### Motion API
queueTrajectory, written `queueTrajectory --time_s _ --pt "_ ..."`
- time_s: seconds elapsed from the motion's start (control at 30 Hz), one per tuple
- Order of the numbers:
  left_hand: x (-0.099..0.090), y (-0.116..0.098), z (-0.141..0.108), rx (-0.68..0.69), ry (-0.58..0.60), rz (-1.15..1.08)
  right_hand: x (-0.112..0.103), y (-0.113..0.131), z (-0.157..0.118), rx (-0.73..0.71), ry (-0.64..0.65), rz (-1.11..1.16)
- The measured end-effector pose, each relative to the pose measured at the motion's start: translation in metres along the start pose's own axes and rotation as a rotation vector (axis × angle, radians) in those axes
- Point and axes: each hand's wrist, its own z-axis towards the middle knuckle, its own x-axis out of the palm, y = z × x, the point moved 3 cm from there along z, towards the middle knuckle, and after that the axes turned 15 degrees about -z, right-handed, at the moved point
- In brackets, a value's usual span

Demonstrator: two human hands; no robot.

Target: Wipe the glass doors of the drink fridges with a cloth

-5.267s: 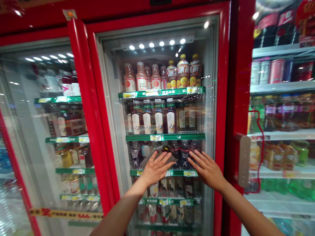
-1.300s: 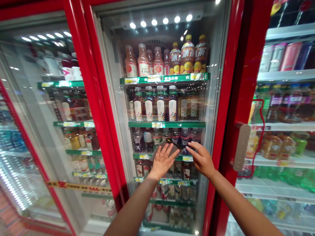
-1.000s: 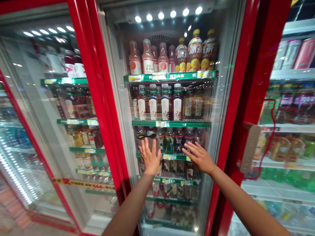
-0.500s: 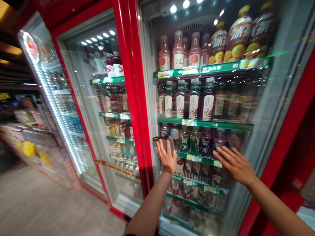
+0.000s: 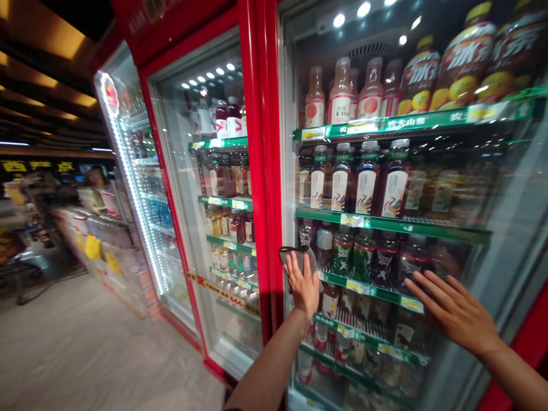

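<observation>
Bright white cooler lights, dim warm-lit ceiling, glare on glass, blurred edges

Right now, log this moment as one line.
left hand: flat on gray cloth | right hand: open, at glass | bottles: upright, shelved

Glass pane (image 5: 460, 374) bars access to bottles (image 5: 341, 185). Open lane across its front between left hand (image 5: 303, 285) and right hand (image 5: 460, 317). Obstacles: both hands, cloth (image 5: 312, 261) under left; red upright (image 5: 266, 171) borders pane's left side.
</observation>
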Motion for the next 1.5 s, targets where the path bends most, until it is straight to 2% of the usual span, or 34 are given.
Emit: queueTrajectory --time_s 0.07,0.13,0.2,0.27,0.33,0.4,0.47,0.57,0.63,0.7,0.77,0.83,0.9,1.0,1.1,1.17,1.3,1.37,1.43,1.5 --pt "-0.001 0.0 0.014 0.027 0.014 0.007 -0.001 0.002 0.0 0.038 -0.006 0.03" --pt "-0.004 0.001 0.036 0.035 -0.006 0.001 -0.001 0.003 0.0 0.046 -0.014 0.041" --pt "-0.008 0.005 0.047 0.02 -0.041 -0.008 -0.001 0.003 0.0 0.049 -0.006 0.044" --pt "-0.009 0.011 0.04 -0.005 -0.067 -0.015 -0.001 0.003 0.0 0.046 0.006 0.042" --pt "-0.011 0.018 0.019 0.011 -0.059 -0.026 -0.001 0.003 -0.001 0.06 0.005 0.051" --pt "-0.017 0.026 -0.002 0.064 -0.028 -0.036 -0.002 0.003 -0.001 0.081 -0.002 0.071" --pt "-0.029 0.032 -0.013 0.125 0.03 -0.036 -0.002 0.004 -0.001 0.097 -0.002 0.087" --pt "-0.055 0.033 -0.01 0.249 0.172 0.0 -0.001 0.005 -0.002 0.09 -0.005 0.092" --pt "-0.073 0.031 -0.003 0.346 0.225 0.031 0.0 0.005 -0.003 0.085 -0.01 0.09" --pt "-0.088 0.032 0.002 0.351 0.166 0.062 0.0 0.006 -0.003 0.088 -0.011 0.09" --pt "-0.095 0.039 0.005 0.269 0.065 0.094 -0.001 0.007 -0.002 0.091 -0.012 0.086" --pt "-0.093 0.048 0.009 0.214 0.024 0.11 -0.001 0.008 -0.001 0.091 -0.01 0.08" --pt "-0.085 0.055 0.021 0.232 0.054 0.101 -0.001 0.008 0.0 0.096 -0.01 0.079" --pt "-0.072 0.061 0.055 0.264 0.089 0.087 0.0 0.005 -0.002 0.099 -0.015 0.075" --pt "-0.064 0.064 0.083 0.247 0.086 0.076 0.003 0.001 -0.005 0.038 -0.004 0.023" --pt "-0.061 0.068 0.079 0.222 0.085 0.081 0.005 -0.003 -0.007 0.021 0.007 -0.009" --pt "-0.059 0.08 0.021 0.219 0.099 0.121 0.007 -0.006 -0.009 -0.032 -0.008 -0.096" --pt "-0.062 0.084 0.001 0.235 0.112 0.117 0.008 -0.007 -0.009 -0.046 -0.012 -0.118" --pt "-0.065 0.083 0.008 0.25 0.123 0.107 0.008 -0.007 -0.009 -0.055 -0.028 -0.115" --pt "-0.069 0.074 0.041 0.263 0.13 0.098 0.007 -0.007 -0.009 -0.061 -0.045 -0.116"
